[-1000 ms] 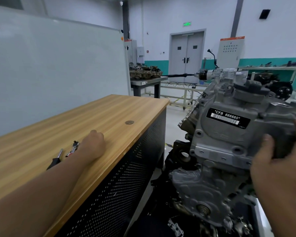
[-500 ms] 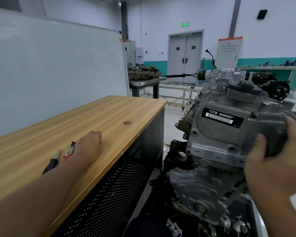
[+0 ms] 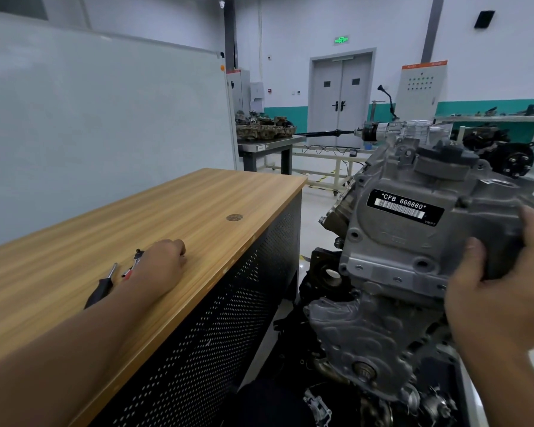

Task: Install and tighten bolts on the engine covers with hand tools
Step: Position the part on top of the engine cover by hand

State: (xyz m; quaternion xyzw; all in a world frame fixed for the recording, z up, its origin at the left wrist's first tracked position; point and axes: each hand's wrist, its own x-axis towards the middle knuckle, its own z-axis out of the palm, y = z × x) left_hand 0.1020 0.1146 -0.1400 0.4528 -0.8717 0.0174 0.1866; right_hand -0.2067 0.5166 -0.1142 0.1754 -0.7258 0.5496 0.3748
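Grey cast-aluminium engine cover point(image 3: 413, 241) sat against the engine, steadied by right hand point(image 3: 500, 291) curled round its edge. Left hand point(image 3: 161, 263) rested, fingers curled, on wooden bench point(image 3: 198, 204); contents unclear. Best fetched: black-handled screwdriver point(image 3: 101, 288) and red-handled tool point(image 3: 132, 266) alongside, without loosening the cover.

Cool, even overhead light fills your workshop, brightest on the pale wall around the double door point(image 3: 340, 97). Left of that door, the whiteboard point(image 3: 105, 124) shows soft, flat glare. Your wide lens bows straight lines toward the frame edges. Below the door, the engine cover point(image 3: 392, 241) reads sharp, its shadows faint; your near forearm smears softly.
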